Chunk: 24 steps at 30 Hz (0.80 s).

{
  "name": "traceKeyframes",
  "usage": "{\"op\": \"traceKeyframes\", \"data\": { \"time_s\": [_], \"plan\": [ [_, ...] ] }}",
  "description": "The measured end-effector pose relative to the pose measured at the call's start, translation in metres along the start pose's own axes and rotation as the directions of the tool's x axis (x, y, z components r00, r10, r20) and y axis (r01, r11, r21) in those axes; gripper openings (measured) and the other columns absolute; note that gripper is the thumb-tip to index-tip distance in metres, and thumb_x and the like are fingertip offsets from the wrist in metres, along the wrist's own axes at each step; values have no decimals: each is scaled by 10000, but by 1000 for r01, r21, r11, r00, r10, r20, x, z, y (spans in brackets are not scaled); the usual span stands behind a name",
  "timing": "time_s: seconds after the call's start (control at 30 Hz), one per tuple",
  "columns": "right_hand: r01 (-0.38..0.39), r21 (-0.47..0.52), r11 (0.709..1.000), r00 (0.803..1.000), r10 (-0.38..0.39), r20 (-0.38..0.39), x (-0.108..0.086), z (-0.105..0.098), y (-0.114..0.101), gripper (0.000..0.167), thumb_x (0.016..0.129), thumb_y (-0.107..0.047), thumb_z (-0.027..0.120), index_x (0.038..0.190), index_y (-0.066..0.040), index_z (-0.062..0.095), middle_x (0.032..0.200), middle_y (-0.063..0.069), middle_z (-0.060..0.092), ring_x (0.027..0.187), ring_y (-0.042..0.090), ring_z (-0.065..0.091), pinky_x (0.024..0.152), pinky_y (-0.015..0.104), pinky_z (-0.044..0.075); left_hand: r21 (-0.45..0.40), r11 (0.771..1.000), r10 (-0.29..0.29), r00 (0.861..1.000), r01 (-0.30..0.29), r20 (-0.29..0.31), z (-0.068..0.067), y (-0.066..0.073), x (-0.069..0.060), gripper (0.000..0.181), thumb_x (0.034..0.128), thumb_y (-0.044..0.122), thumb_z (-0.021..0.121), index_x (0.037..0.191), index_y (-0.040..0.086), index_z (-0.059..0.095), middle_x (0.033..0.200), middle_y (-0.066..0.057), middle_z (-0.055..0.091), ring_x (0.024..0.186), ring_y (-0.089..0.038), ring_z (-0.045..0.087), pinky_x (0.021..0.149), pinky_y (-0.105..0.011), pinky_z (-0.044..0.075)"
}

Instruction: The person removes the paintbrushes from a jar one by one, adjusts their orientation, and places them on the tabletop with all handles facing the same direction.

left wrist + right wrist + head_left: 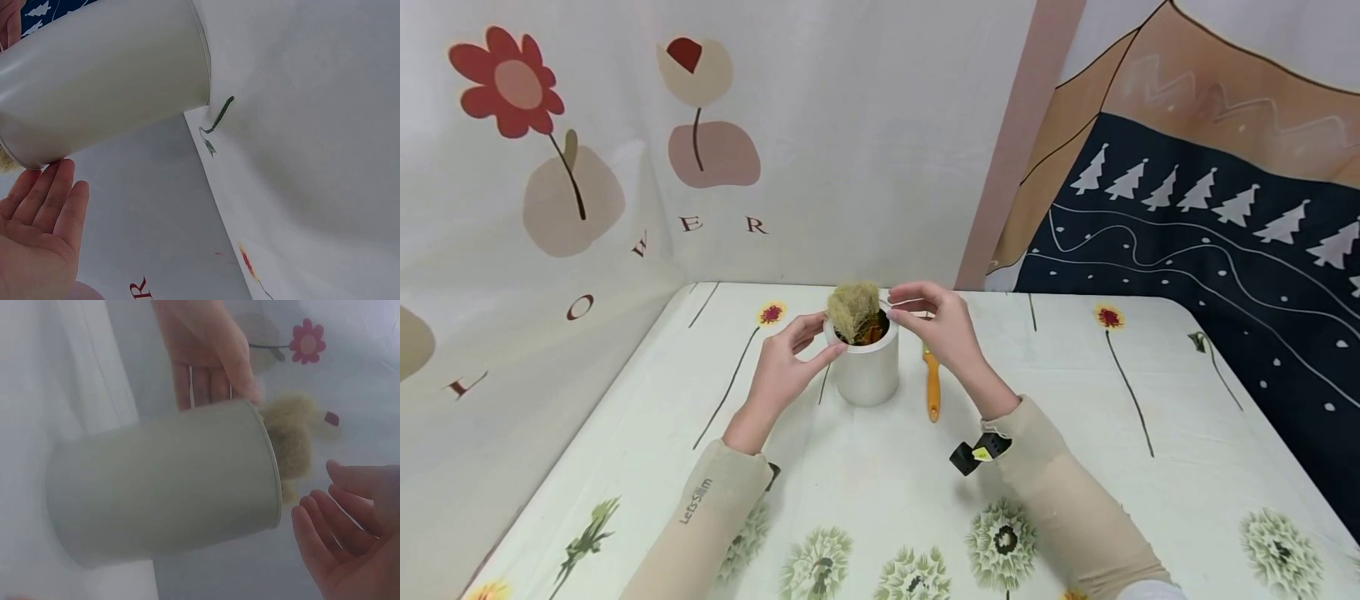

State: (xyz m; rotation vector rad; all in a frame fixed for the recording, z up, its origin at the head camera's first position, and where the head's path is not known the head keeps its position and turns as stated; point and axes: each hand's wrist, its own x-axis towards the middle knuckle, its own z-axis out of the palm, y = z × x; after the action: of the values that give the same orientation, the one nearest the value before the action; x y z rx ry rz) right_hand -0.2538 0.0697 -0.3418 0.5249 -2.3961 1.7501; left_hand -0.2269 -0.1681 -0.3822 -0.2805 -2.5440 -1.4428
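Observation:
A white cylindrical pot (867, 375) stands upright on the table. Out of its left side rises a tuft of yellow-green dry moss or fibre (853, 310); something orange-brown and dark shows beside it inside. My left hand (781, 367) is at the pot's left side, its fingers fairly straight and touching near the rim, the thumb by the front edge. In the left wrist view, the left hand's fingertips (61, 167) meet the pot's wall. My right hand (943, 327) hovers at the right of the rim, fingers loosely bent, apart from the pot in the right wrist view.
A tool with an orange handle (933, 392) lies right of the pot, its far end partly behind my right hand. The white tablecloth (1037, 467) carries printed flowers. Printed curtains (865, 150) hang behind the table. A small black device sits at my right cuff.

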Motion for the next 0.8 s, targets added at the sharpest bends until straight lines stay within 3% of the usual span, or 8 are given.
{"op": "traceKeyframes", "data": {
  "time_s": [0.53, 0.8],
  "plan": [
    [87, 69, 994, 993, -92, 76, -8, 26, -11, 254, 879, -93, 758, 1124, -52, 708, 1114, 124, 721, 999, 251, 710, 893, 357, 620, 2, 1000, 23, 1000, -23, 1, 0, -1, -1, 563, 887, 295, 770, 1372, 87, 576, 1376, -135, 628, 1277, -284, 606, 1122, -435, 485],
    [100, 61, 993, 992, -104, 69, -7, 40, -12, 300, 847, -112, 794, 1126, -52, 702, 1042, 122, 738, 947, 220, 722, 814, 222, 618, 2, 1000, 29, 1000, -29, 4, 0, -1, -2, 569, 894, 300, 761, 1383, 85, 566, 1394, -133, 612, 1285, -292, 598, 1119, -444, 486]
  ]
}}
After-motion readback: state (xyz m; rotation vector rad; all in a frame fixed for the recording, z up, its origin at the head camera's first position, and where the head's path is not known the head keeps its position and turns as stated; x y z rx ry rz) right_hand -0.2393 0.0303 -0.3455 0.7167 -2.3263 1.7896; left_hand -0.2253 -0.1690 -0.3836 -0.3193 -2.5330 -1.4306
